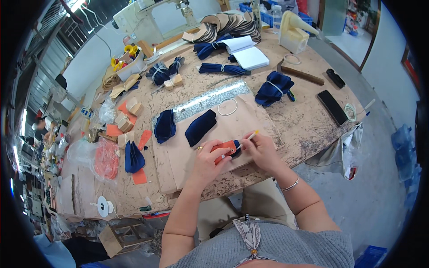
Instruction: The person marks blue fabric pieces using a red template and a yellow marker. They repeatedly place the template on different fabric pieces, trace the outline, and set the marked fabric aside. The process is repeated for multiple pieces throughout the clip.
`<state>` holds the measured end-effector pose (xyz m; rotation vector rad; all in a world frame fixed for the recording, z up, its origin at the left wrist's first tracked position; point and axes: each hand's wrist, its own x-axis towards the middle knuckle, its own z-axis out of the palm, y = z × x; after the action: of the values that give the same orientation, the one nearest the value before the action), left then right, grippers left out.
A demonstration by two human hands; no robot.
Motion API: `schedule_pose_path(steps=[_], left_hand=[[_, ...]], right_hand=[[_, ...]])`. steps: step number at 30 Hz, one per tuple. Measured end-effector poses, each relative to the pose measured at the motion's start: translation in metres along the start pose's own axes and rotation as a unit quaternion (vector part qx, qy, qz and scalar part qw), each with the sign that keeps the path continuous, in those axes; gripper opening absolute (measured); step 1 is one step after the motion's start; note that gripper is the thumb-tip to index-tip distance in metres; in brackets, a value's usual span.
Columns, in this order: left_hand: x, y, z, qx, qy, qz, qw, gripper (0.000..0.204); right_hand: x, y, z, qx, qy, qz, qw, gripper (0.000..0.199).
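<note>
Left hand (208, 161) holds a small flat orange piece (229, 145) between thumb and fingers, with a small dark navy piece (237, 143) showing at its far right end. Right hand (262, 151) is closed in a fingertip pinch on a thin pale stick with a yellow top end (252, 136) — lower end right by the navy piece, can't tell if it's touching. Both hands are over the near part of a flat tan sheet (178, 161) on the worn brown worktable (129, 196)

Just beyond the hands: a long curved navy piece (201, 127) flat on the sheet, a thin white ring (228, 106) past it, then a speckled silvery-grey slab (208, 97) partly under the sheet. Second, rounder navy piece (164, 126) sits left of the long one

Right side: banded navy bundle (274, 89), wooden-handled hammer (304, 74), black phone (332, 107) near the table edge. Left side: fanned navy stack (134, 158) by orange strips — white spool (104, 206) at the near left
</note>
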<state>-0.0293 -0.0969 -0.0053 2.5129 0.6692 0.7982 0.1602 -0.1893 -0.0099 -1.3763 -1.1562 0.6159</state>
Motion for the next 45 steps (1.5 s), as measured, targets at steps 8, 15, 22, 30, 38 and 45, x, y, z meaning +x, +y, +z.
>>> schedule_pose_path(steps=[8,15,22,30,38,45], left_hand=[[-0.001,-0.001,0.002,-0.007,0.017,0.016,1.000,0.022],[-0.005,-0.008,0.009,-0.029,0.035,0.022,0.999,0.022],[-0.008,-0.012,0.014,-0.033,0.057,0.033,0.997,0.021],[-0.007,-0.014,0.014,-0.042,0.059,0.018,0.997,0.022],[-0.007,-0.016,0.015,-0.056,0.066,0.029,0.996,0.022],[-0.007,-0.010,0.014,-0.021,0.088,0.036,0.995,0.037]], right_hand=[[0.005,-0.004,0.019,-0.226,-0.032,-0.188,0.955,0.015],[0.003,-0.011,0.020,-0.219,-0.060,-0.149,0.962,0.013],[-0.002,-0.012,0.026,-0.193,-0.029,-0.162,0.967,0.011],[0.001,-0.006,0.037,-0.170,-0.055,-0.119,0.977,0.012],[0.000,-0.009,0.035,-0.215,-0.058,-0.170,0.960,0.015],[0.006,0.000,0.014,0.012,0.055,-0.029,0.998,0.017]])
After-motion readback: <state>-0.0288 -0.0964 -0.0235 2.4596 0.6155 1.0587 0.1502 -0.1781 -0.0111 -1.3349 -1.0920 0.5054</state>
